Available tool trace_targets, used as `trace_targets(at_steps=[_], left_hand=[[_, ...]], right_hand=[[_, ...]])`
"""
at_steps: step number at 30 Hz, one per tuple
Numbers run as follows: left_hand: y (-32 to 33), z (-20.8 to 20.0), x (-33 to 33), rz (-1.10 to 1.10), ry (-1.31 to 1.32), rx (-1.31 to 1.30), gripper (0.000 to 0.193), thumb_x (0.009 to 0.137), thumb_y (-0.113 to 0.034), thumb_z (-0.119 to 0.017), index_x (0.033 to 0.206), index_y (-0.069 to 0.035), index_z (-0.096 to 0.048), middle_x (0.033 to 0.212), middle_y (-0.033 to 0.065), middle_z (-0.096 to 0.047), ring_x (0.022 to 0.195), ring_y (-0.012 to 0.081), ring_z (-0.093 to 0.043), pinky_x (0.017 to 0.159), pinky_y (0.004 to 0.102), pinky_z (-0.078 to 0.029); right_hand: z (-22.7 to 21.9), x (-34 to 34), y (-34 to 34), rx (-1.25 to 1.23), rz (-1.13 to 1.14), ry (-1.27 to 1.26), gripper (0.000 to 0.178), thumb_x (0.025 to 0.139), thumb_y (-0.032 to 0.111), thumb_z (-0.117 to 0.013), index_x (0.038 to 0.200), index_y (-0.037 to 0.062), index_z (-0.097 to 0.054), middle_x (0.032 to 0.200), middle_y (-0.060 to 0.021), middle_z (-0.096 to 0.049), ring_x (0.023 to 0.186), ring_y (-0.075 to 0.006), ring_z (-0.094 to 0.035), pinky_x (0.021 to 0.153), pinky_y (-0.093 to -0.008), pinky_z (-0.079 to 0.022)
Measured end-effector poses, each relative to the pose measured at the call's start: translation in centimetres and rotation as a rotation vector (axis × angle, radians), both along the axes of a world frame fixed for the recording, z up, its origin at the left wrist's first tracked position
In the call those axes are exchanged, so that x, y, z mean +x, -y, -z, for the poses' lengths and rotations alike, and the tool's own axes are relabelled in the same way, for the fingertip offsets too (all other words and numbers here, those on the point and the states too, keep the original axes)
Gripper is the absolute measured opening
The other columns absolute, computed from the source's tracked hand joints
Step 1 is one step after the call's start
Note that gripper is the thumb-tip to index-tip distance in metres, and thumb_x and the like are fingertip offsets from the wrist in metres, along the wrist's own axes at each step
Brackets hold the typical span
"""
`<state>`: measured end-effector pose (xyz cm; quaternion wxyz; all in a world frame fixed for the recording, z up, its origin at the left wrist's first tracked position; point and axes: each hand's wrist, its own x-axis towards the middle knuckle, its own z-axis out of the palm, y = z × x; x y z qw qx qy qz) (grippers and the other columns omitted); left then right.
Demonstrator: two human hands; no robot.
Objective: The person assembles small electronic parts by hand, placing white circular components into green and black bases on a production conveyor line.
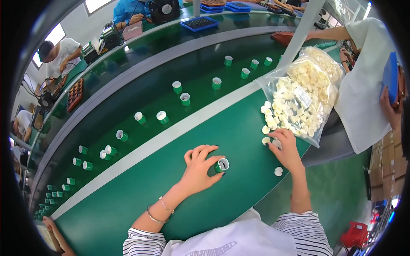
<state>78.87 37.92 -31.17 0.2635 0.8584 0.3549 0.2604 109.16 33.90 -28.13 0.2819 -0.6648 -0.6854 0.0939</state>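
Observation:
On the green worktable [141,192], my left hand [198,167] holds a small green cup [222,165] between thumb and forefinger. The cup stands upright with a white rim, and something dark shows inside. At the mouth of a clear plastic bag [318,91], my right hand [286,149] pinches a white round piece [277,144], partly covered by the fingers. Another cream-white piece [266,141] lies right beside those fingertips. Many similar pieces spill from the bag onto the table. A single white piece [278,171] sits near the table's curved edge, below my right wrist.
Beyond a pale rail [171,138] runs a dark green conveyor [141,91] carrying several green cups [185,99]. Across it, people work beside blue trays [199,24] and a reddish tray [75,94]. Another person's arm [331,33] reaches in at the right. A red object [355,234] is at lower right.

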Motion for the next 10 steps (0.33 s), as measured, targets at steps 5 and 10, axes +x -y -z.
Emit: trace_targets(at_steps=[5, 10], left_hand=[[-0.1, -0.9, -0.4, 0.021, -0.023, -0.056, 0.059, 0.068, -0.021, -0.082, 0.122, -0.016, -0.060, 0.134, 0.0044, -0.047, 0.127, 0.0253, -0.040, 0.107, 0.0441, -0.021], [-0.2, 0.3, -0.9, 0.108, -0.050, -0.052, 0.063, 0.068, -0.023, -0.083, 0.126, -0.017, -0.058, 0.134, 0.0044, -0.047, 0.127, 0.0243, -0.039, 0.106, 0.0442, -0.023]], right_hand=[[0.2, 0.4, -0.3, -0.038, -0.006, 0.079, 0.026, 0.078, 0.007, -0.071, 0.103, 0.0120, -0.063, 0.103, -0.0048, -0.055, 0.105, -0.0233, -0.050, 0.089, -0.0363, -0.036], [-0.1, -1.5, -0.9, -0.258, -0.077, -0.377, 0.036, 0.082, 0.001, -0.065, 0.116, 0.0119, -0.061, 0.100, -0.0029, -0.056, 0.103, -0.0169, -0.051, 0.098, -0.0392, -0.033]])
